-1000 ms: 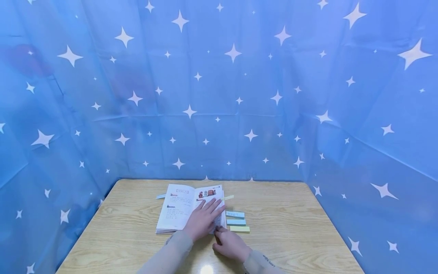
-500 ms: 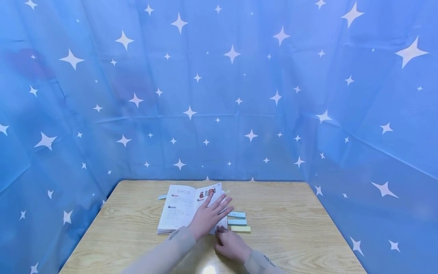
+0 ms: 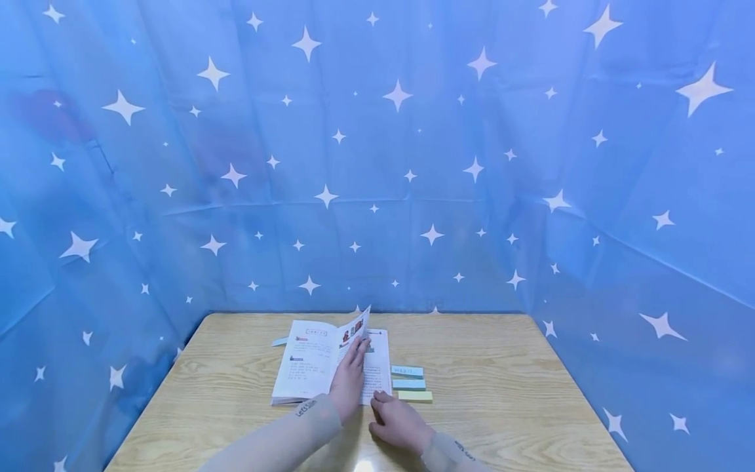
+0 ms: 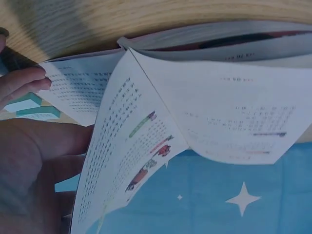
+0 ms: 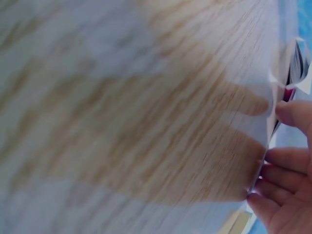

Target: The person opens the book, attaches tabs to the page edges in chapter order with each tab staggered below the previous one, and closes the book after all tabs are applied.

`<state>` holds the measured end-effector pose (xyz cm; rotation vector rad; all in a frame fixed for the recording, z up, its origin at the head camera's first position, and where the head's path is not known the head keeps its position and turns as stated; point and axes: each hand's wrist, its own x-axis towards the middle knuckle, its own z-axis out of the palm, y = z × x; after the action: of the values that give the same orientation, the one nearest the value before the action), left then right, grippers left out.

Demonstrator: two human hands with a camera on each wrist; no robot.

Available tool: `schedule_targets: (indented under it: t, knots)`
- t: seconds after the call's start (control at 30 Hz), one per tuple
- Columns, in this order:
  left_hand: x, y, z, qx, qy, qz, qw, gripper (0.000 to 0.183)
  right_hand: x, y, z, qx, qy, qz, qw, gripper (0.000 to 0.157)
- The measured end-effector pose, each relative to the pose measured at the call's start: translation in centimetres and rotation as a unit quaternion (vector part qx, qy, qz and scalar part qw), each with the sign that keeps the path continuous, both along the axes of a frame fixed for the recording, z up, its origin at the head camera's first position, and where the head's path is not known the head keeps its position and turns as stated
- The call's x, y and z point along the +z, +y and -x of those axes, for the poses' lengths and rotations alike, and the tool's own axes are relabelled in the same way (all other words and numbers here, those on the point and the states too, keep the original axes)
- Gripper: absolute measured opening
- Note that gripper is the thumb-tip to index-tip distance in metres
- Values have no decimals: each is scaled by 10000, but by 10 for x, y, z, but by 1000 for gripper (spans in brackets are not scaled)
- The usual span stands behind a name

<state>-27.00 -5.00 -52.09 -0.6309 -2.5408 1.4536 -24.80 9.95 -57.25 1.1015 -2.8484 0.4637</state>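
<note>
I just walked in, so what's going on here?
A person has a book lying open on a wooden table. Their left hand presses a raised page from its right side; it stands partway up, with another page showing beneath. Their right hand touches the book's near right corner. Three small sticky-note stacks lie beside its right edge.

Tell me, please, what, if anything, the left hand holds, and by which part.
No grip shows: the left hand supports the raised page of the open book from behind.
</note>
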Motion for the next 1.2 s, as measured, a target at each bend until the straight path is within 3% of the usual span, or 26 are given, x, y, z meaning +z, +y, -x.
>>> schedule_targets:
  t: [0.1, 0.23, 0.73, 1.03, 1.2]
  knots:
    - [-4, -1, 1, 325, -158, 162, 9992, 44, 0, 0, -1, -112, -186, -65, 9997, 42]
    - [-10, -4, 2, 606, -295, 240, 9974, 42, 0, 1, -2, -196, -318, -102, 9993, 45]
    - [-31, -23, 14, 1066, -525, -60, 9929, 44, -2, 2, -1, -236, -220, -155, 9994, 50]
    - [-31, -35, 18, 1173, -630, -775, 9881, 49, -3, 1, -1, -243, -190, -180, 9994, 51]
    - [-35, -45, 24, 1215, -697, -1334, 9811, 48, -2, -1, -1, -359, -429, -271, 9981, 52]
